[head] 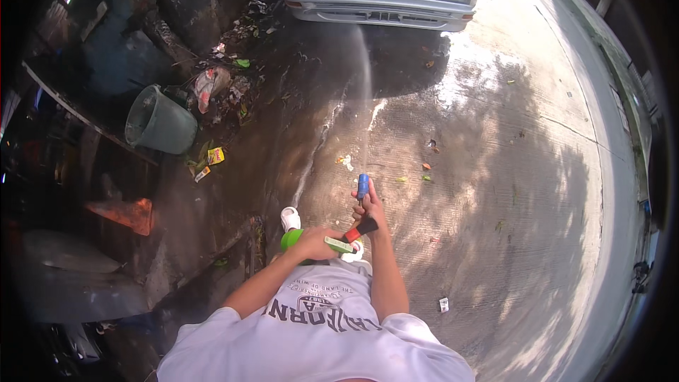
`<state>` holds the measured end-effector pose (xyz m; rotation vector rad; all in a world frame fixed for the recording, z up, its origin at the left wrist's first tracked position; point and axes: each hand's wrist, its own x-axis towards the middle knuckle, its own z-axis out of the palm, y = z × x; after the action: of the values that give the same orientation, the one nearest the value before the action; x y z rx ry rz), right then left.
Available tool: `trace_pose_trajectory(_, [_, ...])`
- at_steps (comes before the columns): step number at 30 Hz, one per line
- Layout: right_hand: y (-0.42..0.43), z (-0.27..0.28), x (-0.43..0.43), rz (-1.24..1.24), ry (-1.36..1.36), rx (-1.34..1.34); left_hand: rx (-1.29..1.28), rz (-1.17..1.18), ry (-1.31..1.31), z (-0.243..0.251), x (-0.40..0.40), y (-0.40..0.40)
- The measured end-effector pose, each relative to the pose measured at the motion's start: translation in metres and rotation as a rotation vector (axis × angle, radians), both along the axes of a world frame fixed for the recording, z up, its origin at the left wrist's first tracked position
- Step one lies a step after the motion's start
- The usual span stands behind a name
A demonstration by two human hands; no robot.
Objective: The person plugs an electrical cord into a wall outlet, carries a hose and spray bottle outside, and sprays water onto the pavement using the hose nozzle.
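Note:
My right hand (pixel 373 212) is wrapped around a spray gun with a blue nozzle (pixel 363 187) and a black-and-red body (pixel 359 230). From the nozzle a thin jet of water (pixel 366 69) runs forward toward the front bumper of a silver Toyota car (pixel 379 5). My left hand (pixel 318 243) grips a bright green part (pixel 339 245) just below the red section; more green shows on the other side of that hand. Whether the green piece joins the gun is hidden by my fingers. Below are white clogs (pixel 290 218) on my feet.
A grey-green plastic bucket (pixel 170 122) lies tipped at left, beside plastic bag litter (pixel 211 85) and a yellow wrapper (pixel 216 156). An orange triangular piece (pixel 127 215) lies nearer. Wet concrete (pixel 276 159) extends ahead, with scattered leaves and a small white packet (pixel 444 304) at right.

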<state>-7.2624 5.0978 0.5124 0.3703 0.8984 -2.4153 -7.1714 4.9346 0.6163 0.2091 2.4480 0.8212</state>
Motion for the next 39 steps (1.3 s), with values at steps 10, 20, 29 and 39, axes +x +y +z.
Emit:
trace_pose_trajectory(10, [-0.042, 0.001, 0.0, 0.033, 0.032, 0.048, 0.037, 0.006, -0.057, -0.012, -0.001, -0.048])
trace_pose_trajectory(20, [-0.162, 0.01, -0.007, 0.103, 0.034, -0.004, 0.162, 0.113, -0.102, -0.022, 0.007, -0.167])
trace_pose_trajectory(29, [-0.269, 0.024, -0.004, 0.043, 0.137, 0.019, 0.329, 0.158, -0.105, -0.025, 0.014, -0.273])
trace_pose_trajectory(39, [-0.357, 0.044, -0.025, 0.143, 0.136, 0.206, 0.354, 0.269, 0.027, -0.044, 0.019, -0.34])
